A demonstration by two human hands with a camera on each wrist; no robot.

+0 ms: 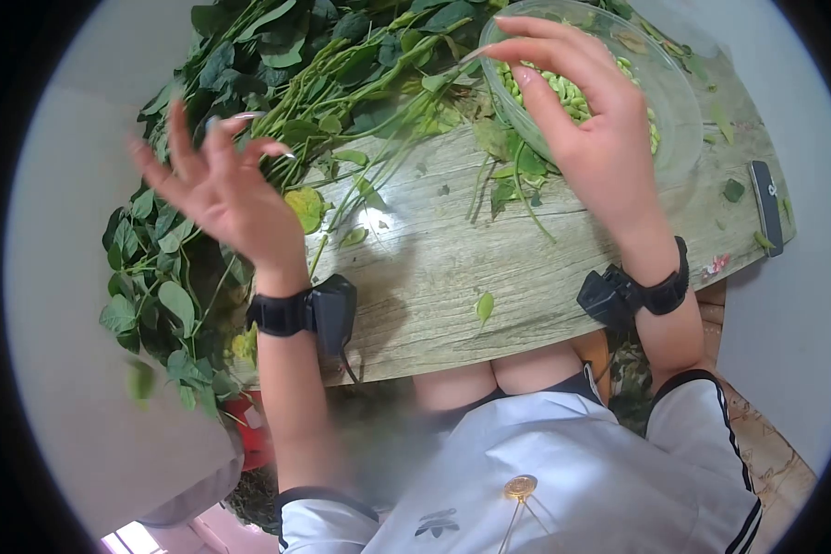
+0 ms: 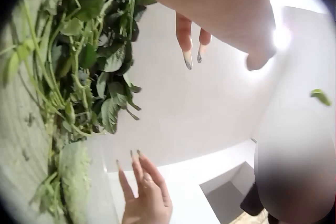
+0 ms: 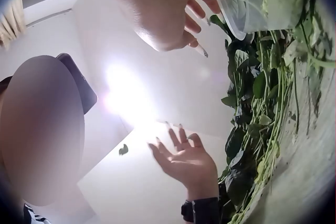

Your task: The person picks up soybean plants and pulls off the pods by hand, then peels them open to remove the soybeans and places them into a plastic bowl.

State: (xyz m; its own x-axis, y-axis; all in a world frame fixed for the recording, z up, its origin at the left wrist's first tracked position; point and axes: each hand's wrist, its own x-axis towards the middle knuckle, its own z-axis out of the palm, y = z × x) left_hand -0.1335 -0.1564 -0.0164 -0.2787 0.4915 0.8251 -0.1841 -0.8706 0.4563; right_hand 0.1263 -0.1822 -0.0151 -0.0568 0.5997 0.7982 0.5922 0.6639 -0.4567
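My left hand (image 1: 222, 189) is raised over the left part of the table, fingers spread and holding nothing. A green pod (image 1: 140, 380), blurred, is in the air to the left of my left forearm; the same pod (image 2: 320, 97) shows at the right of the left wrist view. My right hand (image 1: 605, 138) hovers over the near left side of a clear plastic bowl (image 1: 683, 102), its fingers loosely bent with nothing between them. Shelled green beans (image 1: 568, 97) lie in the bowl, partly hidden by that hand.
Leafy bean stalks (image 1: 342, 83) are heaped along the far and left sides of the wooden table (image 1: 434, 268). A flat pod (image 1: 485, 307) lies near the front edge, and a dark phone (image 1: 766, 208) at the right edge. Loose leaves and bits are scattered about.
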